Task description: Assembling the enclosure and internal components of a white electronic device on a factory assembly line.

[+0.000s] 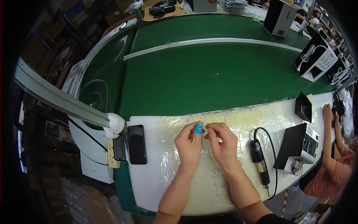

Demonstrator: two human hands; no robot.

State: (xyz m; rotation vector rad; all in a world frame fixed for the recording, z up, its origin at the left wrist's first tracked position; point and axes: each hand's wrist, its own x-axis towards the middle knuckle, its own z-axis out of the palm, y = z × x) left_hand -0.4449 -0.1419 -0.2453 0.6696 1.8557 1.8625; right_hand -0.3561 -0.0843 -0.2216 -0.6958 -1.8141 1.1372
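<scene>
Both hands meet over the middle of the plastic-covered work surface [160,186], fingertips close together. My left hand [188,145] is closed, thumb against fingers, with a bright blue wrap [198,128] around a digit near the tip. Close beside it, my right hand [223,145] is also closed in a pinch. Whatever lies between the fingertips of either hand is too small to make out. To the right of my right hand lies a black electric screwdriver [260,162] with its cable, bit pointing toward me.
A black phone [137,145] lies at left by a metal post [63,99]. On the right sit a black-and-white appliance [298,147] and a black open container [304,107]. Beyond runs a green conveyor belt [209,78] carrying boxy units [317,58]. A co-worker [332,168] works at far right.
</scene>
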